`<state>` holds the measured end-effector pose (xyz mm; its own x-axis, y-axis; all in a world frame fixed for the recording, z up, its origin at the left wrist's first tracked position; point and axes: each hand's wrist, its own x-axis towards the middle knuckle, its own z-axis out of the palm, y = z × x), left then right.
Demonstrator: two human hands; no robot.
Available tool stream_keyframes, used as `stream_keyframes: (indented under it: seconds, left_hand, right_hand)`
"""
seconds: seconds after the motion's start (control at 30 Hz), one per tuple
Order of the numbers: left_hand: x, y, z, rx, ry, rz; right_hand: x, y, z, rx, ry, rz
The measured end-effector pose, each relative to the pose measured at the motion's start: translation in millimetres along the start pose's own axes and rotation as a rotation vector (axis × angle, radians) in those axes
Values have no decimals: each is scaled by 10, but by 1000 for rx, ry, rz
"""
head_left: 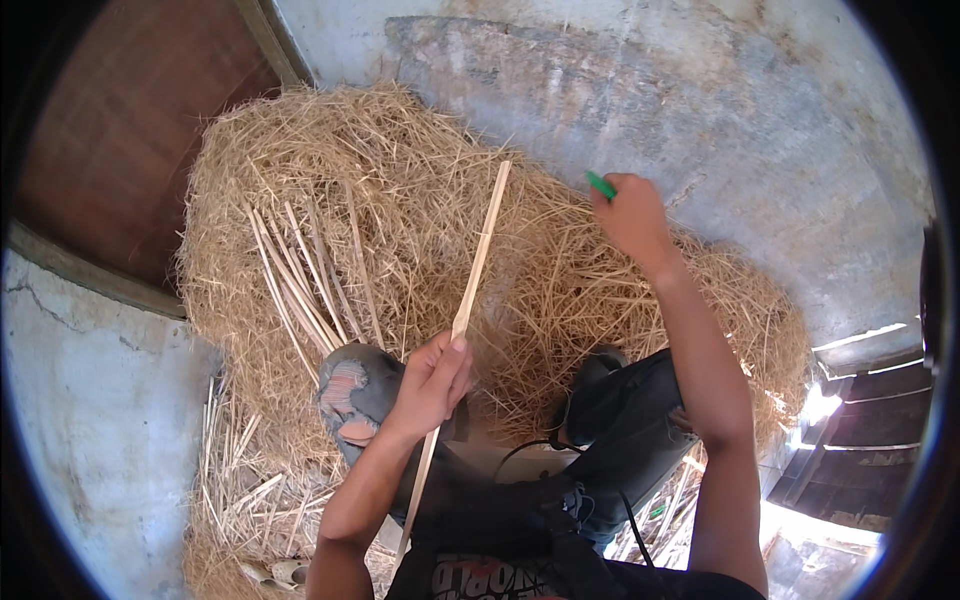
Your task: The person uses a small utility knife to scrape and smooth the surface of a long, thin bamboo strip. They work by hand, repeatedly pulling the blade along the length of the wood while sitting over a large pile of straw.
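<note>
Pale strip (pixel 481 250), clasped by left fingers (pixel 455 372), has open room rightward (right fingers (pixel 628 186) grip a green object (pixel 600 184)).

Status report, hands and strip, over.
Left hand gripping pale strip. Right hand closed around green object, apart from strip. Straw heap beyond; nothing visibly blocking.

Holds a long, pale strip (pixel 482 255) in the left hand (pixel 435 385), closed around it just beside the torn left knee (pixel 345 385). Clasps a small green object (pixel 600 184) in the right hand (pixel 632 220) — raised well apart from the strip, near the stained wall (pixel 800 120). Sits before a big heap of dry straw (pixel 420 150), with more pale strips (pixel 296 285) lying on it — and with a brown panel (pixel 130 150) at upper left.
</note>
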<state>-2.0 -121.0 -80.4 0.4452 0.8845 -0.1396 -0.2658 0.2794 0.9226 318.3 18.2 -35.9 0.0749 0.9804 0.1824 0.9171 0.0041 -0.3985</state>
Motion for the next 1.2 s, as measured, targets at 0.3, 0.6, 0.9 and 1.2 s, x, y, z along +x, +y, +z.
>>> stream_keyframes:
  seconds: [0.3, 0.6, 0.9, 1.2]
  left_hand:
    - [57, 64, 77, 309, 173, -110]
    - [97, -58, 5, 404, 175, -24]
    - [-190, -33, -3, 311, -9, -149]
    - [-48, -129, 14, 217, -3, -4]
  right_hand:
    - [-560, -793, 427, -72, -231, -286]
    - [-223, -600, 658, -178, -113, -229]
    - [318, 583, 6, -279, 29, 294]
    - [-166, -160, 21, 173, -19, -1]
